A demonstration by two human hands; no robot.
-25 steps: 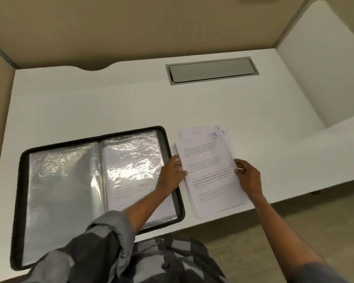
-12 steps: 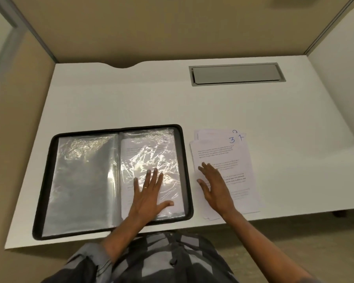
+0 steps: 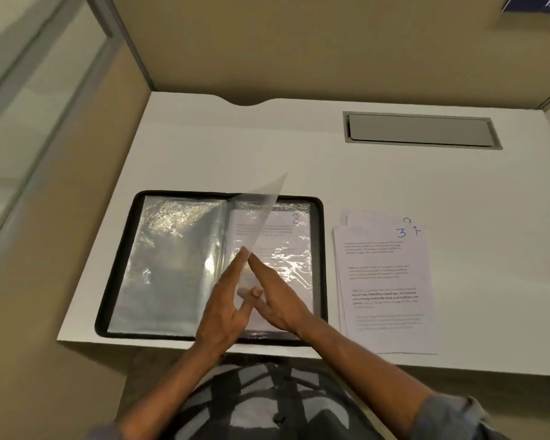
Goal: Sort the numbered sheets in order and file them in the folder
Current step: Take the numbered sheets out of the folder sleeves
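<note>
A clear plastic sleeve (image 3: 258,214) is being lifted and turned at the spine of the open folder (image 3: 116,265) — it stands on edge between the two hands, its top corner raised above the folder's far rim. The left hand (image 3: 224,308) is held flat against the sleeve's left face, fingers straight; the right hand (image 3: 277,300) is laid open against its right side, with the fingertips of both meeting at the sleeve's edge. Nothing is clenched — the sleeve is pressed lightly between open palms rather than pinched. Beneath it, a filed sheet marked 8 (image 3: 277,236) can be seen in the right-hand pocket. The remaining numbered sheets (image 3: 385,281) are stacked on the desk (image 3: 267,154) just right of the folder, a 3 uppermost and a 7 peeking out behind. The step in hand is judged to be page-turning to reach a pocket. Next, the sleeve would need laying flat and a sheet picked from the stack.
</note>
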